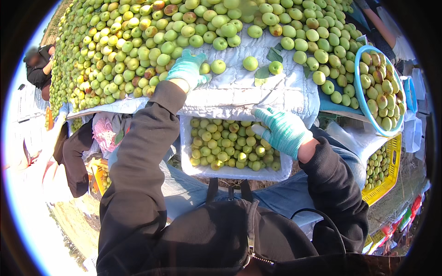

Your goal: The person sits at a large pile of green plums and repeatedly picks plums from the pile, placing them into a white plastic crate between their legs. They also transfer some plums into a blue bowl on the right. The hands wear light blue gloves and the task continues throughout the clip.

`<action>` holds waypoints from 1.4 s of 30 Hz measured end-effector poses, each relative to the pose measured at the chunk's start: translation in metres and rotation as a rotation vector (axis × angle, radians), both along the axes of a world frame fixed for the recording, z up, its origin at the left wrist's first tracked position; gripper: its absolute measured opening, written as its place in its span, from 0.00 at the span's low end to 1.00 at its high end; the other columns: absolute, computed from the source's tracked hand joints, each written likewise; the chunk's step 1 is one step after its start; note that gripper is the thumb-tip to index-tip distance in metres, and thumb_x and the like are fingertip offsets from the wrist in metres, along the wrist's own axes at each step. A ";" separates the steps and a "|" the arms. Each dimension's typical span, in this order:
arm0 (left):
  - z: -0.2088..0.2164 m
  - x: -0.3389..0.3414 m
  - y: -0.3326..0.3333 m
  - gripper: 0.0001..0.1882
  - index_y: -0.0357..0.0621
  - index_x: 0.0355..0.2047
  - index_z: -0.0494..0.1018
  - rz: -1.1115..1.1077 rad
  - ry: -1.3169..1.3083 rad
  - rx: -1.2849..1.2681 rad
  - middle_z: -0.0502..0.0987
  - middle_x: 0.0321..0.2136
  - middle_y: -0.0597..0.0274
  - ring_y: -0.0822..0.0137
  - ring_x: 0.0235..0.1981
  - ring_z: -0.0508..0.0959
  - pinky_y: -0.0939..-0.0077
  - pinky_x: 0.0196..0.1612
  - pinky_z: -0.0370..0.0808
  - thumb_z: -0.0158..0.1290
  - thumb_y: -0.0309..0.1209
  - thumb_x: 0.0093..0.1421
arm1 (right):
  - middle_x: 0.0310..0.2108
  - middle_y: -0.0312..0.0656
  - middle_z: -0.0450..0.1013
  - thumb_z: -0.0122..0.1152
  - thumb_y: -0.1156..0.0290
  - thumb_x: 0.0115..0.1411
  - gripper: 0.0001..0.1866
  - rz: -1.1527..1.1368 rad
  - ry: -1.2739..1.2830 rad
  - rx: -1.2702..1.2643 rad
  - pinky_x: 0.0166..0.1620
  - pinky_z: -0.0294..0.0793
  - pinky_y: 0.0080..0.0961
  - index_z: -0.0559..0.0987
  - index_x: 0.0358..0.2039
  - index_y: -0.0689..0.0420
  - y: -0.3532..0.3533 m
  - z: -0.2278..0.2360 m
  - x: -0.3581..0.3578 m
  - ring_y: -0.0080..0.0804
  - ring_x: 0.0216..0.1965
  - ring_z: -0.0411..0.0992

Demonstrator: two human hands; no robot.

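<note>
Spreading fingers [263, 114], the left hand [185, 71] reaches green fruit [163, 60] and the right hand [283, 131] overhangs a white crate [285, 165].

- Fruit heap [138, 43] lies on the quilt [230, 87]
- Fruit-filled box [202, 171] before the quilt, between the person's legs [182, 184]
- Fruit-filled tub [358, 89] at the heap's right
- Fruit-filled crate [393, 158] right of the box
</note>
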State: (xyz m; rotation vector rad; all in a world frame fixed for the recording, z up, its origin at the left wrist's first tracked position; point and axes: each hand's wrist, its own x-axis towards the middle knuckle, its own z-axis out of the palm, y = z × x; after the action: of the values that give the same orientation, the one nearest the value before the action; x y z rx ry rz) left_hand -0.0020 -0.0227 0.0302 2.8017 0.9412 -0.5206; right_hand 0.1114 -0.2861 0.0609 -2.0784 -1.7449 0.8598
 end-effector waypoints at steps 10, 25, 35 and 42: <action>0.023 0.085 0.000 0.21 0.43 0.47 0.71 -0.081 -0.390 -0.200 0.74 0.44 0.49 0.50 0.45 0.75 0.61 0.47 0.74 0.57 0.35 0.53 | 0.38 0.51 0.73 0.55 0.60 0.59 0.21 -0.029 -0.038 0.147 0.40 0.72 0.40 0.73 0.50 0.57 0.006 -0.004 0.028 0.48 0.39 0.73; -0.025 0.220 -0.034 0.33 0.64 0.63 0.56 -0.252 -0.054 -0.127 0.64 0.49 0.43 0.46 0.45 0.74 0.63 0.50 0.74 0.54 0.33 0.57 | 0.31 0.50 0.76 0.54 0.61 0.60 0.18 -0.114 0.104 0.194 0.38 0.73 0.39 0.75 0.46 0.57 0.003 -0.008 0.045 0.48 0.33 0.75; 0.049 0.148 -0.082 0.30 0.48 0.56 0.65 -0.333 -0.562 -0.700 0.66 0.53 0.45 0.49 0.54 0.70 0.62 0.55 0.69 0.59 0.42 0.56 | 0.51 0.46 0.66 0.49 0.43 0.61 0.33 -1.077 2.291 0.261 0.49 0.73 0.47 0.64 0.59 0.53 0.008 -0.012 0.066 0.46 0.52 0.68; 0.009 0.228 -0.106 0.41 0.48 0.59 0.61 -0.634 -0.226 -0.239 0.60 0.58 0.47 0.47 0.58 0.66 0.61 0.58 0.68 0.63 0.48 0.47 | 0.42 0.48 0.72 0.44 0.44 0.63 0.26 -0.730 2.619 0.190 0.31 0.80 0.41 0.69 0.50 0.52 0.001 -0.021 0.047 0.49 0.38 0.75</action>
State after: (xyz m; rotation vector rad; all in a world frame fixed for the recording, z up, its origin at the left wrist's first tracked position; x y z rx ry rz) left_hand 0.2259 -0.1292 0.0390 2.8080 -0.0680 -0.3359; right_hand 0.1580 -0.2847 0.0400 -0.0381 0.4003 1.4563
